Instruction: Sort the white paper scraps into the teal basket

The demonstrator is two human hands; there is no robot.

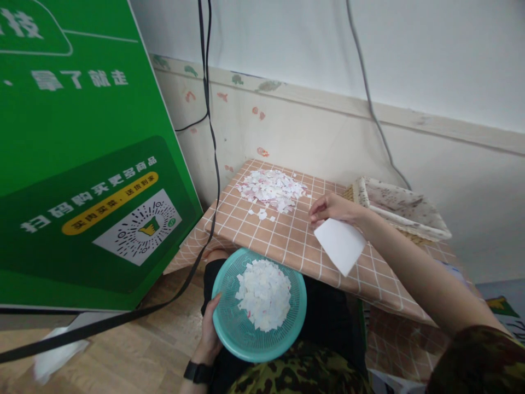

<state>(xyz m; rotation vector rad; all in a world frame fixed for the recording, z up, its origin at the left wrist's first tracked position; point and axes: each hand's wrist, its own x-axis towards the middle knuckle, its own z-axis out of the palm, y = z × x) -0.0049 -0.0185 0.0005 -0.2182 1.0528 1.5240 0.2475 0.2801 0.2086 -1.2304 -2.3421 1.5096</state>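
My left hand [209,331] grips the left rim of a round turquoise plastic colander [223,334], which rests over my lap. A heap of small white paper scraps [264,295], a few with pink marks, lies inside it. Over the table, my right hand [326,209] has its fingers curled together around the upper edge of a blank white piece of paper [342,247]. That paper hangs tilted below the hand, near the table's front edge. Left of it, a second pile of white and pinkish scraps [270,189] is spread on the brown checked tablecloth [283,235].
A cloth-lined wicker basket [410,216] stands at the table's back right. Dark cables [213,142] hang down in front of the table's left side. A large green panel [82,137] with printed text stands on the left. The wall [311,131] borders the table's back.
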